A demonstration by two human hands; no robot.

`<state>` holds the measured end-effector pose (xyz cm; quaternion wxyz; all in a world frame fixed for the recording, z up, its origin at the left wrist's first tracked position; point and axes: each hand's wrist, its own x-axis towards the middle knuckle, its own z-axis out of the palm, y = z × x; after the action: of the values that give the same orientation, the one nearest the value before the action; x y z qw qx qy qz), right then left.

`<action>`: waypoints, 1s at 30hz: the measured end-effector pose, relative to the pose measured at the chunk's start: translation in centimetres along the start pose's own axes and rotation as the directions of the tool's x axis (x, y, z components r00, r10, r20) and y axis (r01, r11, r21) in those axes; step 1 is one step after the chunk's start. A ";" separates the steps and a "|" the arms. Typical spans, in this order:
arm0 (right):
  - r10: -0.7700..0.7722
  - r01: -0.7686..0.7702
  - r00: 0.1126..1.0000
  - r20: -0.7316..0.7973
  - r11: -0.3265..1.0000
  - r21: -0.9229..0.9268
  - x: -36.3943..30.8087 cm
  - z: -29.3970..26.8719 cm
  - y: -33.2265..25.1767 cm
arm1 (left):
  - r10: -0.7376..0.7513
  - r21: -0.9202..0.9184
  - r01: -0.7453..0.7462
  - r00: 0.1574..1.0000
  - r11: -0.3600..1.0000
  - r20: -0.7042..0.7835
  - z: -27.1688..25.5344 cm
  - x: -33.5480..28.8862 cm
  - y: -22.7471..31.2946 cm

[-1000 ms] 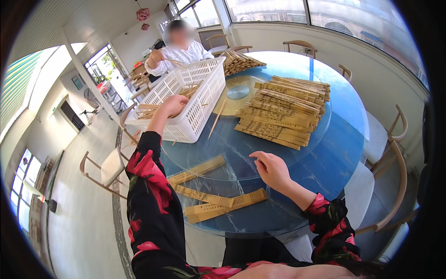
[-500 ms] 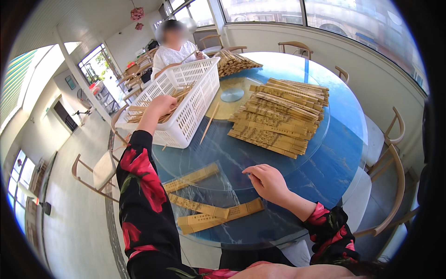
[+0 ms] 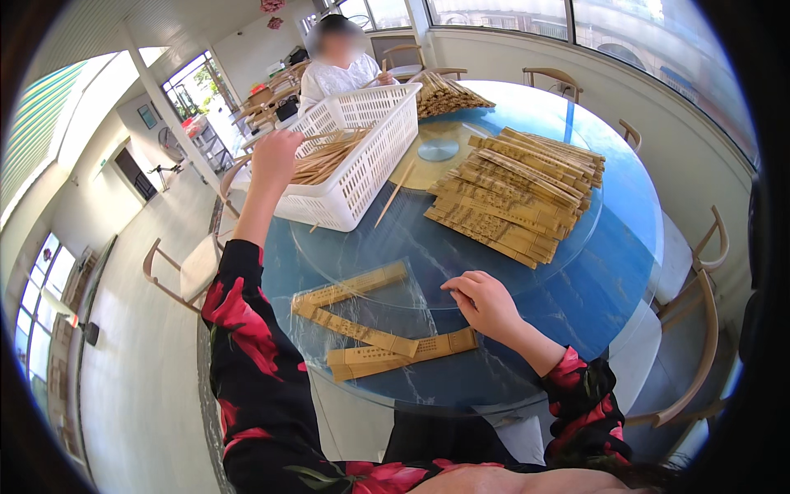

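My left hand is raised over the near-left rim of a white slotted plastic basket. Its fingers are closed on what look like thin wooden chopsticks, mostly hidden by the hand. More loose chopsticks lie in a heap inside the basket. My right hand hovers above the near part of the table, holding nothing, its fingers half bent and thumb apart. Left of it lie several printed tan paper sleeves, overlapping at angles, with a clear plastic sheet or bag among them.
A big pile of tan paper sleeves sits on the blue round table's glass turntable. One chopstick lies beside the basket. Behind it is a bundled stack. Across the table sits a person in white, holding a stick. Chairs surround the table.
My left hand has lifted out of the basket's heap, up and toward its near-left rim, with chopsticks in its fingers. My right hand has stayed nearly in place. The view has shifted slightly.
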<state>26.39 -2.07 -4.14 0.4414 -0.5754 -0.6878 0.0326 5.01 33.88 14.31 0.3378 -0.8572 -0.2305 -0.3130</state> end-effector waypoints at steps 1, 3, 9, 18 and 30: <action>0.003 -0.003 1.000 -0.003 1.000 -0.001 0.1 -0.1 -0.3 | -0.014 -0.079 0.005 0.994 0.997 -0.110 -2.6 -0.3 1.4; -0.013 0.015 0.999 -0.043 0.999 0.037 0.4 -0.4 -1.2 | -0.081 -0.265 0.014 0.967 0.964 -0.241 -7.1 -1.6 5.3; -0.201 0.187 0.950 -0.237 0.979 -0.081 0.0 -1.8 -2.9 | -0.355 -0.952 0.189 0.930 0.242 0.094 -15.0 -8.8 19.8; -0.185 0.180 0.982 -0.032 0.976 -0.121 -0.9 -0.2 -2.9 | -0.242 -0.756 0.568 0.723 -0.326 0.648 -13.7 -16.3 27.4; -0.050 0.052 0.999 0.020 0.996 -0.067 -1.0 1.2 -1.8 | -0.132 -0.680 0.550 0.815 0.485 0.565 -12.7 -21.9 24.6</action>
<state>24.24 -2.95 -4.46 0.4162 -0.5719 -0.7069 0.0034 -0.20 4.29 -4.28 -0.2332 -0.8930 -0.2979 -0.2437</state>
